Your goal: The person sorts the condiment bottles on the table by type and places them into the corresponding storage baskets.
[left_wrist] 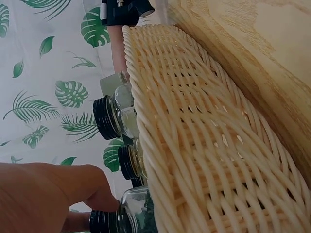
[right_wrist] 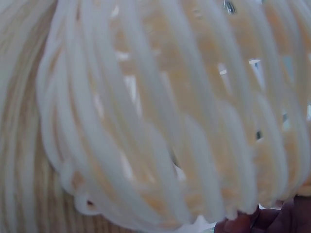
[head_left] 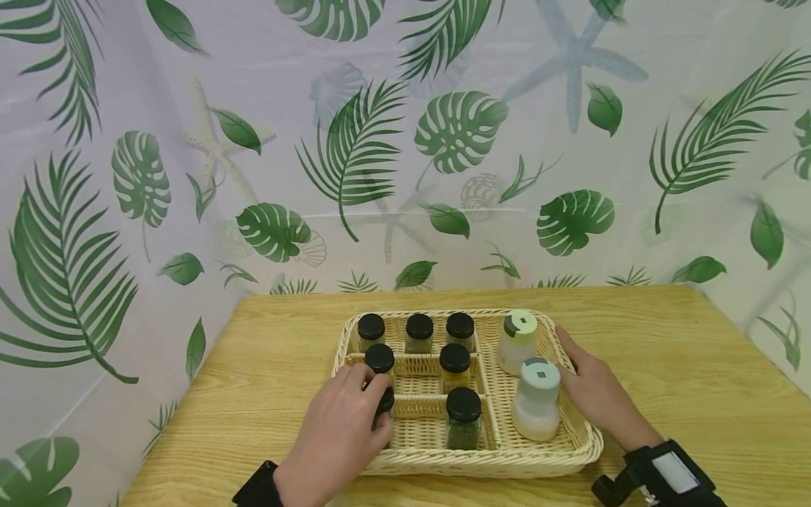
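A wicker basket with woven dividers stands on the table. At its front left, my left hand pinches a small glass jar by its black lid; the fingers cover much of it. In the left wrist view, this jar sits behind the basket's front wall, with contents too dark to identify. My right hand grips the basket's right rim. Fingers of that hand show at the rim in the right wrist view. Beside it stand a white-lidded shaker and a yellow-green-lidded one.
Several more black-lidded jars stand in the basket: a front one, middle ones and a back row. Wooden table surrounds the basket. A leaf-printed cloth hangs behind and along the sides.
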{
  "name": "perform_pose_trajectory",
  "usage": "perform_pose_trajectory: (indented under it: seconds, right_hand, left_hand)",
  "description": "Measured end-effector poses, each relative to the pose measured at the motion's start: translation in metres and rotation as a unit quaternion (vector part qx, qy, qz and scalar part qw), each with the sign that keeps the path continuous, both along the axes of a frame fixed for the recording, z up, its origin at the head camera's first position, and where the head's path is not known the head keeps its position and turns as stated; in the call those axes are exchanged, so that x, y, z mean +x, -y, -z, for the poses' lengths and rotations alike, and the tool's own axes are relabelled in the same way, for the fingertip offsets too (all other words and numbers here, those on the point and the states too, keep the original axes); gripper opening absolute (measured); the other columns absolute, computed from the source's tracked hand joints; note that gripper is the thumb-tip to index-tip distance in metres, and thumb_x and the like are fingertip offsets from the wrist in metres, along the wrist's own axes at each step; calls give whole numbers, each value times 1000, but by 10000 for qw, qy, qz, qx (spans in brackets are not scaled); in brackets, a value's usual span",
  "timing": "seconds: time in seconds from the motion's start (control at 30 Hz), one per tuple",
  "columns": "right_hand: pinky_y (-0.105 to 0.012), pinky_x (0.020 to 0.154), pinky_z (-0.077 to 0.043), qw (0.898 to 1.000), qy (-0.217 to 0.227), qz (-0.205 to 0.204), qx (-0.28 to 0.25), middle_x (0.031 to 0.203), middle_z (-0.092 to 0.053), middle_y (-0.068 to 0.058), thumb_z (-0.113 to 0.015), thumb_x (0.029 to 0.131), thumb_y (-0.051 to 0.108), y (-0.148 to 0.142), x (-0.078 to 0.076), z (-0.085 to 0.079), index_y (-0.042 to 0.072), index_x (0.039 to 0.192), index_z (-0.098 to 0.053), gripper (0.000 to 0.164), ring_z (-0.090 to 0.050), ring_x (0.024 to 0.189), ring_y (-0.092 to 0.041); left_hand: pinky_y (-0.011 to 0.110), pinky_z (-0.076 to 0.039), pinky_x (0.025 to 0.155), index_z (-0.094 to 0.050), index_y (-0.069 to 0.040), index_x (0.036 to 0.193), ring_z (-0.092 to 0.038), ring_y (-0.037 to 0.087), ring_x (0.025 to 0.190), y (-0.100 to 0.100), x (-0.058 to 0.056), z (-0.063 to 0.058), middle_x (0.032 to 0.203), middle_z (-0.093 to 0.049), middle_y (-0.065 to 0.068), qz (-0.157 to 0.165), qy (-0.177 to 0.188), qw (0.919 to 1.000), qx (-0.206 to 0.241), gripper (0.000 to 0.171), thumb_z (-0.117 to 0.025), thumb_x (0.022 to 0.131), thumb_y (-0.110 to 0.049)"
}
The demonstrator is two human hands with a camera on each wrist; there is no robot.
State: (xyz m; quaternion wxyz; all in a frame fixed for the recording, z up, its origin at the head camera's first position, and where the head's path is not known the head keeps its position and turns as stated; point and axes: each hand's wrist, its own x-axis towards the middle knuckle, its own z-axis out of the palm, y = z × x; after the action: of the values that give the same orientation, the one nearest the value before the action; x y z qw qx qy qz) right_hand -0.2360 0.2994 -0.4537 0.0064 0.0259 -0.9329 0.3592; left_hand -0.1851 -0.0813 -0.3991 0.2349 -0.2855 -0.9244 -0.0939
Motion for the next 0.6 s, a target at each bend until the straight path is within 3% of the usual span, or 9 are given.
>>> perform_pose_trajectory:
  seconds: [0.6]
  right_hand:
    - [-66,112,-28,9999,79,9,-80,163,-20,-27,-40,108,37,2,0,-1,14,162,-6,69,-25,146,-52]
  left_hand:
    - [31,-51,69,-70,-16,110,-58,17,82,0,-2,4,99,-64,3,-83,-92,9998,154,28,-74,84,-26]
